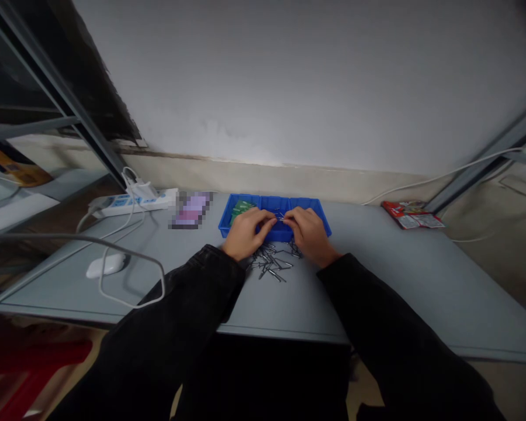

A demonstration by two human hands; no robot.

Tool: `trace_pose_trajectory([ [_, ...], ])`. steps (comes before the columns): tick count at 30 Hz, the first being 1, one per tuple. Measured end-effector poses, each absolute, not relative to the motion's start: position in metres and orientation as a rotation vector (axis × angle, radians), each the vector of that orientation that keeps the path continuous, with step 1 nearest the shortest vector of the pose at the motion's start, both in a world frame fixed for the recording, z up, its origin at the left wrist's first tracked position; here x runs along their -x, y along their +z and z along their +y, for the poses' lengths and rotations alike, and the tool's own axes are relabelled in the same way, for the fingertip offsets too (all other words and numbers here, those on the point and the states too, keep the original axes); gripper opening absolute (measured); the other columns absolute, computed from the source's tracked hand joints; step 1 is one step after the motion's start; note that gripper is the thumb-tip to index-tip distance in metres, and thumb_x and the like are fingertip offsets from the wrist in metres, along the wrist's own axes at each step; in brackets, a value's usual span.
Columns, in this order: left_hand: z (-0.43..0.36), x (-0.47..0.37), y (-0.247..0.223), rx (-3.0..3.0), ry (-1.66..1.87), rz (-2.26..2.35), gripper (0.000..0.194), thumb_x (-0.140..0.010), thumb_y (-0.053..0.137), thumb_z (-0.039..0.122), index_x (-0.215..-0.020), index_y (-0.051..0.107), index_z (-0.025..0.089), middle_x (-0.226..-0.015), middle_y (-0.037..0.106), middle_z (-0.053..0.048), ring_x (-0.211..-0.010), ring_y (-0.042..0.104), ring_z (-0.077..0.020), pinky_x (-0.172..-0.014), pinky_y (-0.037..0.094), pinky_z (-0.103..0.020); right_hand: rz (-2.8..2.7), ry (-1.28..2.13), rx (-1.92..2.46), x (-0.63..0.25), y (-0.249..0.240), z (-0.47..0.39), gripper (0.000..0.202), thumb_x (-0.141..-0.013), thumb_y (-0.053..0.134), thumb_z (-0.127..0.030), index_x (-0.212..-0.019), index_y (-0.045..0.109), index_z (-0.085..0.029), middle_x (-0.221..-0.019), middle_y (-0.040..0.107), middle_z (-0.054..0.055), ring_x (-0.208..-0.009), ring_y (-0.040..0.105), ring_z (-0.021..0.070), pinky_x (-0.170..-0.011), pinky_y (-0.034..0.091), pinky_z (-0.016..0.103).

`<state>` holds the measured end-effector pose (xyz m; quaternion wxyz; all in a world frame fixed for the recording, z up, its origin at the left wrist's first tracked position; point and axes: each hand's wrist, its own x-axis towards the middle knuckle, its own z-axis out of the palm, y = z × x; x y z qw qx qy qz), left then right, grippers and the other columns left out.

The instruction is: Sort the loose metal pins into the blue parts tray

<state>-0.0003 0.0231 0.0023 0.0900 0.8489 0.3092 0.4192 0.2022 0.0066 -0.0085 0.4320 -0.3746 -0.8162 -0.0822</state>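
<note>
Over the middle of a blue divided tray (326, 227), my left hand (246, 232) and my right hand (309, 234) face each other with fingertips pinched. A thin, shiny metal pin (280, 218) spans the small gap between them, and both hands seem to grip it. Its exact kind is too small to make out. Green packets (242, 208) lie in the tray's left compartment. A few more slim metal pieces show in the middle one; my right hand partly hides the right one. In front of the tray, a loose pile of metal pins (269, 261) lies on the table.
Left on the grey table (377, 280) are a white power strip (153, 200) with cables, a pixelated phone-like object (191, 210) and a white oval case (106, 266). A cable (164, 280) loops near my left sleeve. A red packet (412, 215) lies at the far right.
</note>
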Motion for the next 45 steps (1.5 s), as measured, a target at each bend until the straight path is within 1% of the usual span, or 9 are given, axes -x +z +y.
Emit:
trace_pose_trajectory([
  [11,0.024,0.001,0.002,-2.529,1.255,0.925,0.022,-0.101,0.053,0.031,-0.097,0.068,0.017,-0.087,0.069,-0.005,-0.079,0.059,-0.0165,-0.076,0.048,-0.032,-2.051,-0.244,0.941,-0.203,-0.01,0.008,0.024,-0.108,0.041,-0.023,-0.09,0.056,-0.02,-0.085,0.063,0.004,-0.077,0.055,0.0196,-0.073,0.036,0.035],
  [16,0.024,0.001,0.003,-2.545,1.249,0.925,0.021,-0.101,0.053,0.031,-0.097,0.068,0.017,-0.087,0.069,-0.004,-0.079,0.059,-0.0169,-0.077,0.048,-0.033,-2.048,-0.253,0.964,-0.205,-0.011,0.01,0.027,-0.108,0.04,-0.026,-0.088,0.057,-0.02,-0.085,0.064,0.003,-0.077,0.055,0.0198,-0.074,0.036,0.035],
  [22,0.023,0.001,0.004,-2.551,1.224,0.98,0.022,-0.1,0.054,0.033,-0.095,0.069,0.018,-0.085,0.068,-0.004,-0.079,0.059,-0.0167,-0.079,0.048,-0.033,-2.039,-0.251,0.963,-0.206,-0.009,0.01,0.023,-0.107,0.044,-0.025,-0.089,0.058,-0.02,-0.087,0.065,0.004,-0.08,0.057,0.0202,-0.075,0.036,0.036],
  [30,0.023,0.002,0.004,-2.528,1.233,0.99,0.024,-0.101,0.053,0.034,-0.095,0.069,0.017,-0.086,0.068,-0.004,-0.079,0.059,-0.0167,-0.079,0.049,-0.033,-2.007,-0.257,0.946,-0.21,-0.008,0.011,0.02,-0.106,0.045,-0.025,-0.091,0.058,-0.02,-0.089,0.065,0.004,-0.084,0.058,0.0209,-0.076,0.038,0.036],
  [36,0.024,0.002,0.004,-2.525,1.244,0.978,0.023,-0.101,0.054,0.034,-0.096,0.068,0.017,-0.084,0.068,-0.004,-0.077,0.059,-0.0164,-0.077,0.048,-0.032,-1.974,-0.248,0.963,-0.212,-0.007,0.01,0.016,-0.104,0.048,-0.024,-0.092,0.058,-0.021,-0.092,0.063,0.005,-0.085,0.057,0.0222,-0.077,0.04,0.036],
  [45,0.023,0.002,0.006,-2.522,1.244,0.973,0.019,-0.1,0.055,0.03,-0.094,0.068,0.017,-0.084,0.067,-0.003,-0.076,0.059,-0.0156,-0.076,0.049,-0.032,-1.97,-0.265,0.951,-0.213,-0.005,0.011,0.017,-0.105,0.047,-0.026,-0.093,0.059,-0.02,-0.092,0.064,0.005,-0.086,0.057,0.0219,-0.077,0.04,0.036],
])
